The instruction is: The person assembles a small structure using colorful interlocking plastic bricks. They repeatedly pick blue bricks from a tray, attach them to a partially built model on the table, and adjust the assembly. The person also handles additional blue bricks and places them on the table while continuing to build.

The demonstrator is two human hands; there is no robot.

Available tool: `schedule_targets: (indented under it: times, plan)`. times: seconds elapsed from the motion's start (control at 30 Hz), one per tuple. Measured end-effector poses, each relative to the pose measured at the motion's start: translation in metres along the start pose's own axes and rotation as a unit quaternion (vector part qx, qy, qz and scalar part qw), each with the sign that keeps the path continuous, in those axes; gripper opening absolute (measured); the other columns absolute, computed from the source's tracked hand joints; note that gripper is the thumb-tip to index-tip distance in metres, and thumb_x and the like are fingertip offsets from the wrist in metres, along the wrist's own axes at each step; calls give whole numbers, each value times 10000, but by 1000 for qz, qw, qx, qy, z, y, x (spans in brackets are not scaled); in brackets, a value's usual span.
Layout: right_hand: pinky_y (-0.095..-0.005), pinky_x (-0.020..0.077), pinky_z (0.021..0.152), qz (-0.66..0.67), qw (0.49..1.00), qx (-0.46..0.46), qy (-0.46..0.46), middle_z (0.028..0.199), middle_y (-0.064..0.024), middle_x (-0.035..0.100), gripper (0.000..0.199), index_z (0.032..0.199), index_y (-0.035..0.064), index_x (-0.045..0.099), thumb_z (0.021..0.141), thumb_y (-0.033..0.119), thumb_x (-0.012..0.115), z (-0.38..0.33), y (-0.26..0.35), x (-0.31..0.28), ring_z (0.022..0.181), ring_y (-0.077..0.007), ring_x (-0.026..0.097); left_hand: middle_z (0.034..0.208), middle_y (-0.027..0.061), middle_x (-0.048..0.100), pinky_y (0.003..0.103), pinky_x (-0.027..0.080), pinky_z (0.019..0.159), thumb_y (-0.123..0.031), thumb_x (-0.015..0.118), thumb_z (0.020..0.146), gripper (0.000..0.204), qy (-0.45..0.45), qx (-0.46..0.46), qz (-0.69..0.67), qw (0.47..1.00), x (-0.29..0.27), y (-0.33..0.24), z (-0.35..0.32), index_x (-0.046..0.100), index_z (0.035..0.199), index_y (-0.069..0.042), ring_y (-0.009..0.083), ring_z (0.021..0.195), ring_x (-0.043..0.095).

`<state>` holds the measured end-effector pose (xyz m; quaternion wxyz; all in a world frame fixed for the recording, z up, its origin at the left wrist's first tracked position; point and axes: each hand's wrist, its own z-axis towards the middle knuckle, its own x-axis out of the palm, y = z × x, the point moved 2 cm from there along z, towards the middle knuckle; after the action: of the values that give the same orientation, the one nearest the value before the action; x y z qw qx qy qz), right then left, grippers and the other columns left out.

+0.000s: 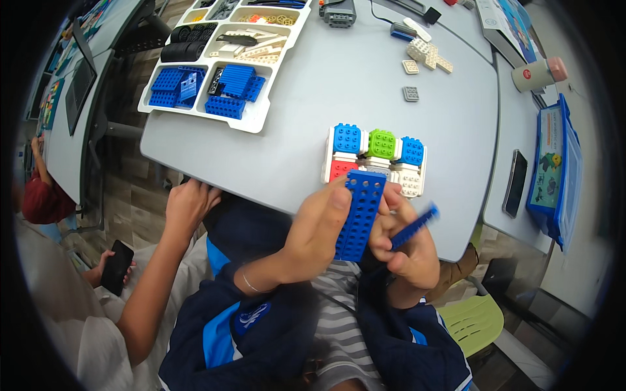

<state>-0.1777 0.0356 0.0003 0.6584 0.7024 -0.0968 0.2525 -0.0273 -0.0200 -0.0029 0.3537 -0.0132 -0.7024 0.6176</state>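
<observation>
My left hand (318,225) is closed on a long blue studded building plate (360,218), held upright over the table's front edge, its thumb near the upper end. Close on the plate's right side, my right hand (412,255) pinches a narrow blue studded beam (415,226). The beam slants up to the right, and its far tip is slightly blurred. Just beyond both hands lies a block of coloured cubes with white parts: blue, green (381,144) and blue at the back, red and white in front. My hands and the plate hide part of its front.
A white sorting tray (264,117) at the back left holds blue bricks, black wheels and white beams. Loose white and grey pieces (410,94), a grey motor-like unit (338,13) and a bottle (538,75) are farther off. Another person's hand (192,202) rests at the left table edge.
</observation>
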Motion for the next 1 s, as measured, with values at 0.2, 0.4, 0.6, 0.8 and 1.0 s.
schedule_targets:
  times: [0.2, 0.4, 0.6, 0.8, 1.0]
  plan:
    - [-186, 281, 568, -225, 949, -53, -216, 851, -42, 488, 452, 1346, -60, 498, 1087, 310, 499, -19, 28, -18, 663, -69, 390, 956, 69, 676, 223, 486, 699, -466, 327, 1122, 567, -74, 69, 117, 988, -23, -30, -10, 582, 1215, 32, 76, 767, 582]
    - [-250, 422, 639, -532, 753, -130, -364, 1020, -95, 698, 287, 1250, -17, 681, 1028, 83, 530, 1, 33, -30, 750, -116, 556, 850, 48, 641, 246, 456, 629, -303, 443, 1111, 391, -199, 47, 311, 928, -44, -38, 7, 642, 1120, 33, 80, 704, 558]
    - [-275, 457, 775, -519, 800, -77, -289, 908, -75, 629, 119, 1045, -20, 645, 1029, 75, 576, 18, 42, -24, 873, -138, 569, 869, 117, 641, 316, 472, 670, -106, 594, 1014, 203, -209, 90, 381, 896, -62, -21, 18, 643, 1116, 63, 174, 743, 604]
    - [-327, 488, 792, -640, 719, -199, -184, 955, -101, 663, 92, 990, 0, 712, 905, 6, 680, 51, 51, -32, 939, -239, 595, 969, 159, 660, 381, 514, 759, -46, 670, 939, 249, -209, 137, 522, 816, -78, 1, 33, 648, 1169, 48, 294, 837, 653]
    - [-340, 502, 814, -655, 710, -185, -183, 958, -86, 669, 140, 980, 38, 767, 847, 2, 744, 62, 49, -33, 966, -237, 595, 1107, 145, 686, 391, 519, 872, -18, 692, 912, 295, -207, 226, 569, 763, -71, -6, 41, 678, 1206, -2, 305, 994, 663]
